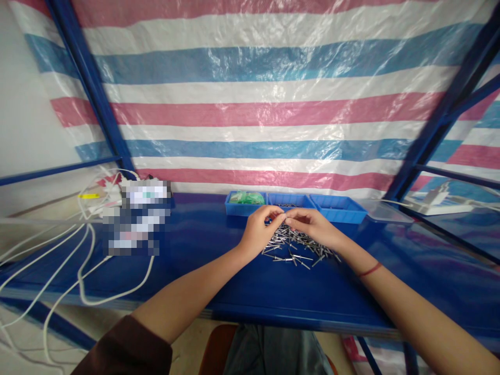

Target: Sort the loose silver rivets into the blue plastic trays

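Note:
My left hand (258,227) and my right hand (310,224) meet fingertip to fingertip above a pile of blind rivets (291,244). Thumb and index finger are pinched together on each hand. Whatever lies between the fingertips is too small or hidden to name. The silvery rivets are spread loose on the blue table (226,278), partly covered by my hands. Just behind the hands, a blue bin (291,200) holds more small metal pieces. To its left, another blue bin (244,209) contains a green plastic bag (247,198).
A third blue bin (339,210) stands at the right of the row, near a clear plastic lid (390,211). White cables (84,265) hang over the table's left side. Blue frame posts (441,114) and a striped plastic sheet (258,112) bound the back.

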The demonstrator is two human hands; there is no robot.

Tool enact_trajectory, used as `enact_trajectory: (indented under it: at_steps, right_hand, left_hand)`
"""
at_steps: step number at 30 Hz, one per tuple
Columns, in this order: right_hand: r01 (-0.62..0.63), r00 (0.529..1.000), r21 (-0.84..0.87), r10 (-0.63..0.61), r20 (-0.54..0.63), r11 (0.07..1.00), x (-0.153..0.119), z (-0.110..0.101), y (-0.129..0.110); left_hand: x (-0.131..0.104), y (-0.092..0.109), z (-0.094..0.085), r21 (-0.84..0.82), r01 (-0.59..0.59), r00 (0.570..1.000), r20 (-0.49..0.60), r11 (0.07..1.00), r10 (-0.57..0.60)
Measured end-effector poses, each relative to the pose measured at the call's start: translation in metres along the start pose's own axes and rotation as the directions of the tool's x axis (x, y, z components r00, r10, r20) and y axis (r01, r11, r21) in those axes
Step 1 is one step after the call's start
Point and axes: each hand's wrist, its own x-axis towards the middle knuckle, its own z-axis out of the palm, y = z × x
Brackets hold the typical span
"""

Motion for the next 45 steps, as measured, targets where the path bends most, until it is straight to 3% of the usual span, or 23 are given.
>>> enact_trajectory:
  at_steps: [5, 9, 13, 16, 19, 21, 25, 28, 33, 41, 45]
  right_hand:
    - [0.003, 0.998, 0.043, 0.000, -0.068, 0.999, 0.001, -0.001, 0.002]
    - [0.007, 0.985, 0.062, 0.004, -0.171, 0.998, 0.002, -0.002, 0.001]
    - [0.006, 0.966, -0.066, -0.023, -0.259, 0.998, 0.004, -0.012, 0.002]
    - [-0.063, 0.885, -0.298, -0.084, -0.458, 0.952, 0.004, -0.036, 0.012]
    - [-0.299, 0.735, -0.545, -0.175, -0.655, 0.784, 0.002, -0.067, 0.030]
    - [-0.428, 0.691, -0.604, -0.188, -0.698, 0.672, 0.000, -0.083, 0.043]
    - [-0.608, 0.731, -0.675, -0.038, -0.682, 0.417, -0.003, -0.094, 0.062]
    - [-0.642, 0.724, -0.678, -0.008, -0.690, 0.359, -0.003, -0.092, 0.064]
    - [-0.584, 0.736, -0.697, -0.093, -0.671, 0.416, -0.001, -0.086, 0.058]
    - [-0.267, 0.852, -0.795, -0.252, -0.459, 0.544, 0.004, -0.069, 0.045]
    - [-0.092, 0.915, -0.759, -0.246, -0.319, 0.644, 0.005, -0.057, 0.032]
  left_hand:
    - [0.001, -0.002, 0.001, 0.007, -0.013, 1.000, -0.003, 1.000, 0.013]
    - [0.001, -0.006, 0.001, 0.040, 0.048, 0.999, 0.023, 0.998, -0.049]
    - [-0.001, -0.014, 0.002, 0.105, 0.094, 0.988, 0.109, 0.990, -0.105]
    - [-0.005, -0.016, 0.002, 0.232, 0.021, 0.971, 0.227, 0.972, -0.076]
    - [-0.009, -0.012, 0.000, 0.345, -0.114, 0.918, 0.396, 0.932, -0.034]
    - [-0.010, -0.009, 0.000, 0.374, -0.171, 0.878, 0.477, 0.912, -0.031]
    - [-0.011, -0.009, 0.003, 0.379, -0.225, 0.826, 0.563, 0.898, -0.031]
    - [-0.011, -0.012, 0.004, 0.391, -0.240, 0.819, 0.573, 0.888, -0.031]
    - [-0.011, -0.010, 0.004, 0.381, -0.237, 0.815, 0.579, 0.894, -0.031]
    - [-0.012, -0.004, 0.006, 0.353, -0.242, 0.818, 0.575, 0.904, -0.005]
    - [-0.012, -0.003, 0.007, 0.366, -0.249, 0.840, 0.542, 0.897, 0.012]
